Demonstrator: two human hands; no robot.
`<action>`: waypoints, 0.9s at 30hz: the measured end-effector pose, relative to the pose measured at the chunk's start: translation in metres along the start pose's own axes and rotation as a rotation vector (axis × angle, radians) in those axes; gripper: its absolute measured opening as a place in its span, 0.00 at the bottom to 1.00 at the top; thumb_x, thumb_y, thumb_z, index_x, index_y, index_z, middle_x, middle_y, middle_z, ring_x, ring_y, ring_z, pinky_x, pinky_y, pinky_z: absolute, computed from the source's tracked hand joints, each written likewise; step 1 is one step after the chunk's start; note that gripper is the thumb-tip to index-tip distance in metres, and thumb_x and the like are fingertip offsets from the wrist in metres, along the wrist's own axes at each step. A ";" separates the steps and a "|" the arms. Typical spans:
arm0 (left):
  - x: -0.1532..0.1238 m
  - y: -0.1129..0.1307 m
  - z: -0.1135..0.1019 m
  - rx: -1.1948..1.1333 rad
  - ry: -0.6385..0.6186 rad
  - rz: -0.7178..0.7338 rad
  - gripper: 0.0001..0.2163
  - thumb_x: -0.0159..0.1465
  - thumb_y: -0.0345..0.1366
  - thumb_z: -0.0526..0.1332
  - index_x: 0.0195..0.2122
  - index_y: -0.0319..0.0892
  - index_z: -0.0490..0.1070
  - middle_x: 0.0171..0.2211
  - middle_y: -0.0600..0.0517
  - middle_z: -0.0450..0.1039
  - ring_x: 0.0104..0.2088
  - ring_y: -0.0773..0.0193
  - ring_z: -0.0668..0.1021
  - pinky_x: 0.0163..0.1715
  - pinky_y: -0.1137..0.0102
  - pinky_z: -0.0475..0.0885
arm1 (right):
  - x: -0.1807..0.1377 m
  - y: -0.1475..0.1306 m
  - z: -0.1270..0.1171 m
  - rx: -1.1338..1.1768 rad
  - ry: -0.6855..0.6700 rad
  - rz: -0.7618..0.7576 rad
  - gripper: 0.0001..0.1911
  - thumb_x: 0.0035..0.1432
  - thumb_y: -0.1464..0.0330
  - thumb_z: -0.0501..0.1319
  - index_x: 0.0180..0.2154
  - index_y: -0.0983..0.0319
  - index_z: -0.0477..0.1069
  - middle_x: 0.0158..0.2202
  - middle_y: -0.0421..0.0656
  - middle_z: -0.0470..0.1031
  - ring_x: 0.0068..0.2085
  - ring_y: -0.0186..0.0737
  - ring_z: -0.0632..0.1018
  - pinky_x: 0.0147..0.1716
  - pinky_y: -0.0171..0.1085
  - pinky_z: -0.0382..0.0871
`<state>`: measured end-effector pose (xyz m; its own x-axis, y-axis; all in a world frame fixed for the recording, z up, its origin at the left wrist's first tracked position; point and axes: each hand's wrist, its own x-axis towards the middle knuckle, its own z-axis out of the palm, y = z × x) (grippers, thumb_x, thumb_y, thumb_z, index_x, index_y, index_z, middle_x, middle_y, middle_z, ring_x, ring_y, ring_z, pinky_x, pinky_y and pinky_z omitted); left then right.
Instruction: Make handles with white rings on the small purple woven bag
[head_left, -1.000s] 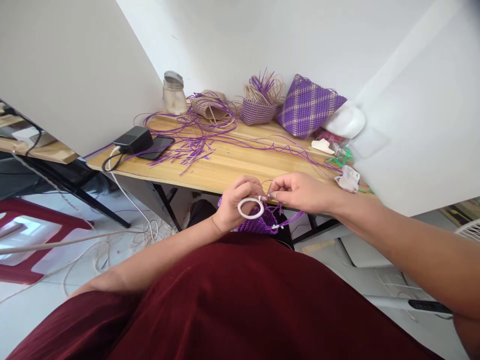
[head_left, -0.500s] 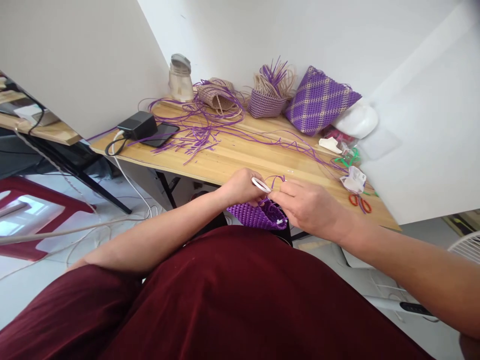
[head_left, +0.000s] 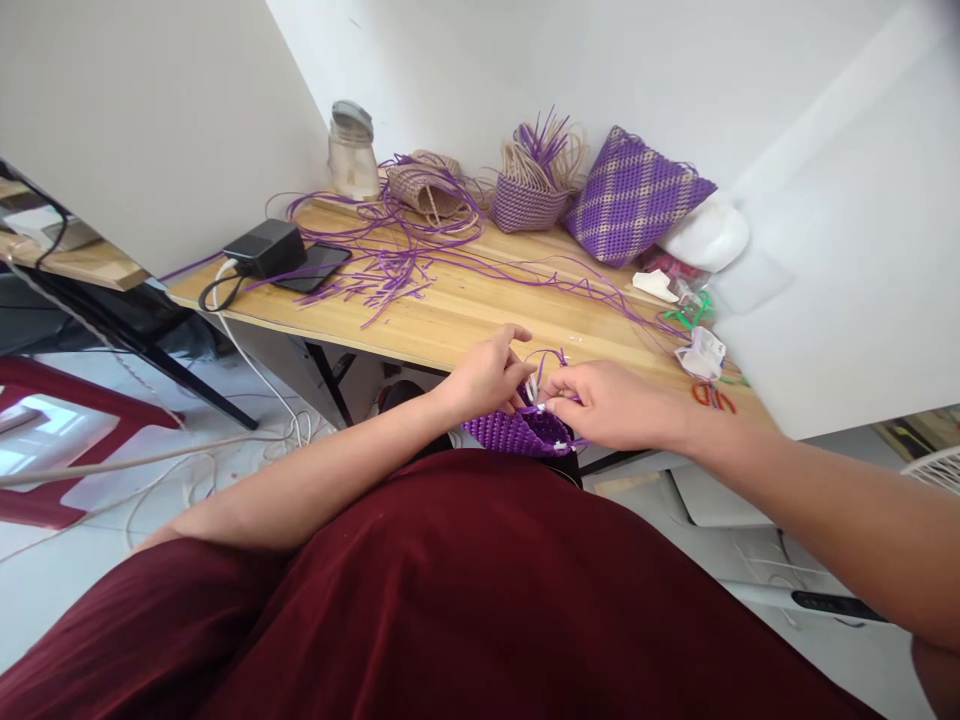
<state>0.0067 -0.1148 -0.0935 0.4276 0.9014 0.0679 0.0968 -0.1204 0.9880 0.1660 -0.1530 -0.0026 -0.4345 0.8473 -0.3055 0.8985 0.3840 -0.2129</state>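
The left hand (head_left: 486,378) is loosely curled, its forefinger lifted and the other fingers and thumb closed on the far rim of a purple woven piece (head_left: 516,433). That piece sits at the person's lap, just below the near edge of the table (head_left: 465,322). The right hand (head_left: 609,405) meets it from the right, fingertips pinched together on a thin purple strip (head_left: 550,358) that loops up from the weave. The two hands are almost touching.

A small white bit (head_left: 532,388) shows between the fingers. It may be part of a ring, but most of it is hidden. The near side of the woven piece is cut off by the dark red garment (head_left: 487,600).

On the table, loose purple strips (head_left: 390,262) spread across the middle. Near the right edge lie a small white packet (head_left: 702,354) and red-handled scissors (head_left: 712,397), partly hidden by the right wrist.

Along the far wall stand:
- a lidded glass jar (head_left: 352,152), its contents unclear;
- a beige basket (head_left: 426,186) on its side;
- a small purple and beige basket (head_left: 534,195) with uncut strips sticking up from its rim;
- a purple checked bag (head_left: 630,196).

At the far left of the table, a black adapter (head_left: 264,247) sits beside a phone (head_left: 313,268).
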 end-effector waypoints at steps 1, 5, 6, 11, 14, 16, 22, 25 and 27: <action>-0.002 -0.003 0.001 -0.015 0.004 0.026 0.16 0.65 0.29 0.55 0.54 0.42 0.60 0.30 0.54 0.74 0.20 0.68 0.78 0.17 0.76 0.72 | 0.002 0.003 -0.001 0.034 -0.030 0.023 0.08 0.58 0.70 0.55 0.28 0.62 0.70 0.23 0.38 0.69 0.25 0.33 0.67 0.26 0.34 0.54; -0.014 -0.016 0.002 -0.074 -0.057 0.211 0.10 0.63 0.26 0.54 0.45 0.40 0.64 0.40 0.49 0.74 0.29 0.68 0.81 0.29 0.73 0.77 | 0.009 0.019 0.001 0.216 -0.111 0.121 0.08 0.57 0.69 0.56 0.26 0.61 0.64 0.21 0.35 0.61 0.23 0.31 0.62 0.23 0.33 0.52; -0.018 -0.019 0.003 -0.063 -0.085 0.287 0.10 0.62 0.26 0.55 0.44 0.40 0.64 0.40 0.48 0.73 0.32 0.67 0.81 0.33 0.72 0.77 | 0.010 0.023 0.002 0.273 -0.127 0.132 0.08 0.57 0.69 0.57 0.25 0.61 0.63 0.20 0.35 0.59 0.23 0.31 0.60 0.23 0.33 0.51; -0.023 -0.032 0.013 0.212 0.023 0.506 0.15 0.58 0.28 0.62 0.45 0.43 0.62 0.39 0.51 0.71 0.33 0.68 0.77 0.35 0.72 0.74 | 0.014 0.027 0.004 0.581 -0.161 0.151 0.12 0.55 0.67 0.59 0.23 0.61 0.59 0.19 0.32 0.51 0.20 0.27 0.52 0.20 0.32 0.44; -0.016 -0.041 0.022 0.371 0.180 0.561 0.13 0.60 0.30 0.62 0.43 0.44 0.61 0.37 0.52 0.70 0.30 0.69 0.74 0.32 0.73 0.71 | 0.014 0.025 0.004 0.677 -0.148 0.204 0.11 0.54 0.67 0.61 0.25 0.61 0.60 0.18 0.30 0.51 0.19 0.26 0.50 0.18 0.32 0.41; -0.011 -0.045 0.024 0.398 0.236 0.611 0.12 0.60 0.32 0.64 0.42 0.44 0.62 0.36 0.53 0.70 0.30 0.69 0.74 0.32 0.73 0.71 | 0.015 0.026 0.004 0.707 -0.142 0.222 0.10 0.54 0.66 0.61 0.26 0.61 0.61 0.18 0.30 0.52 0.18 0.26 0.49 0.18 0.32 0.40; -0.012 -0.046 0.018 0.300 0.205 0.740 0.04 0.66 0.36 0.60 0.38 0.43 0.71 0.40 0.47 0.74 0.42 0.64 0.76 0.45 0.68 0.72 | 0.014 0.032 0.003 0.526 -0.057 0.159 0.07 0.58 0.67 0.58 0.29 0.63 0.68 0.20 0.33 0.58 0.21 0.29 0.57 0.21 0.32 0.49; -0.014 -0.043 0.016 0.178 0.119 0.695 0.06 0.67 0.37 0.58 0.37 0.42 0.72 0.39 0.47 0.76 0.43 0.63 0.77 0.47 0.67 0.72 | 0.008 0.023 0.000 0.170 0.049 0.045 0.06 0.58 0.71 0.56 0.31 0.62 0.71 0.25 0.38 0.69 0.26 0.33 0.66 0.28 0.34 0.56; -0.014 -0.042 0.017 0.081 0.089 0.590 0.06 0.67 0.38 0.59 0.36 0.41 0.72 0.36 0.49 0.76 0.38 0.65 0.77 0.42 0.69 0.72 | 0.003 0.015 -0.002 -0.051 0.135 -0.050 0.07 0.57 0.74 0.55 0.31 0.62 0.72 0.29 0.41 0.74 0.31 0.36 0.69 0.31 0.35 0.57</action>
<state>0.0115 -0.1292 -0.1386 0.3531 0.7041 0.6161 -0.0643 -0.6387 0.7667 0.1783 -0.1441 -0.0050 -0.4692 0.8670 -0.1677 0.8796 0.4419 -0.1760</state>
